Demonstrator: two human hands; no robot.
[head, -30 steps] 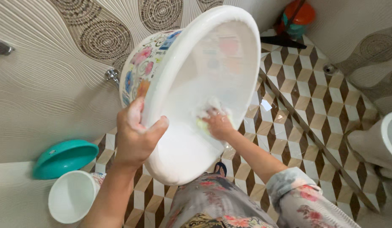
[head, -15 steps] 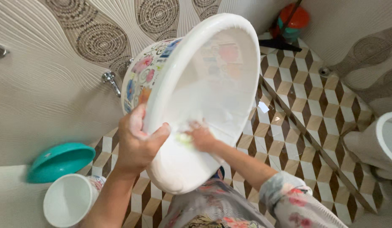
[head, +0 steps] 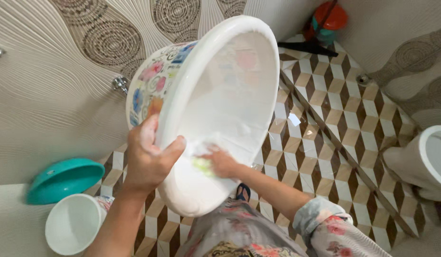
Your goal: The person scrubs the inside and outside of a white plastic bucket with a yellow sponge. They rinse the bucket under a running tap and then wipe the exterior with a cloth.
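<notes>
White plastic fills the middle of the view: a large tub (head: 220, 95), flowered on the outside, is held up tilted with its open side toward the camera. The left hand (head: 146, 159) is clamped on its near rim, thumb inside and fingers on the outer wall. The right hand (head: 222, 163) is inside the tub, pressing a pale green scrubber (head: 201, 165) against the lower inner wall amid soap foam; the fingers cover most of the scrubber, so its shape is hard to make out.

Below lies a bathroom floor (head: 334, 119) of brown, tan and white cube-pattern tiles, wet and shiny in places. Ribbed beige wall tiles with dotted circular motifs rise at the left and far side.

The tub hides much of the floor and wall behind it. A metal tap (head: 119, 84) peeks out from the wall left of the tub. At near left a teal basin (head: 63, 178) leans at the wall, with a white bucket (head: 73, 228) just beside it. At far right stands an orange and teal container (head: 330, 20), and a white toilet (head: 429, 159) is cut off by the right edge.
</notes>
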